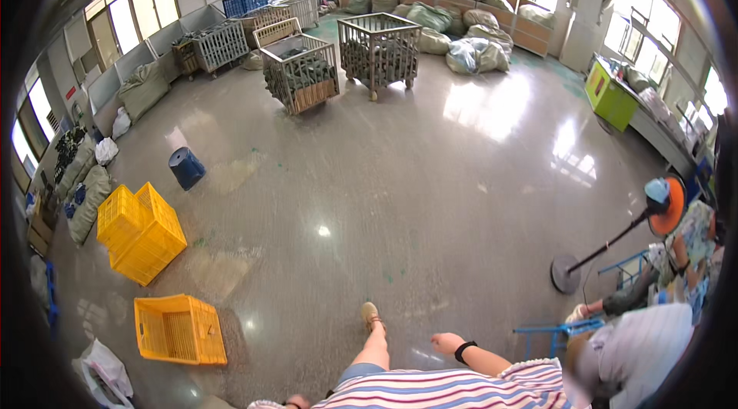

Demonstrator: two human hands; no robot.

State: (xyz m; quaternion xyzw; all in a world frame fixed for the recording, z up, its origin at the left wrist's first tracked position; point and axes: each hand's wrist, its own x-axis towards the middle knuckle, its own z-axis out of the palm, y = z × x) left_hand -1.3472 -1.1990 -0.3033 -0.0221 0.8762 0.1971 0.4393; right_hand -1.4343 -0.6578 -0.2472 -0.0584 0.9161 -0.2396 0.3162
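Note:
My right hand [445,343] hangs in front of my striped shirt [453,390], over the floor. Its fingers look loosely curled, and nothing shows in them. A black band [463,351] circles that wrist. Only a bit of my left hand [297,401] shows at the lower edge, and its fingers cannot be made out. One of my feet, in a beige shoe [370,312], is stretched forward on the floor. Neither hand touches any object that I can see. Closest to my left side is a yellow plastic crate [201,332] lying with its opening toward me.
Two more yellow crates [146,236] and a dark blue bucket [186,168] stand left. Ahead are wheeled cage carts [378,55] and full sacks [477,55]. At right are a fan on a stand [565,274], seated people [684,255], blue stools [557,330] and a long table [661,132].

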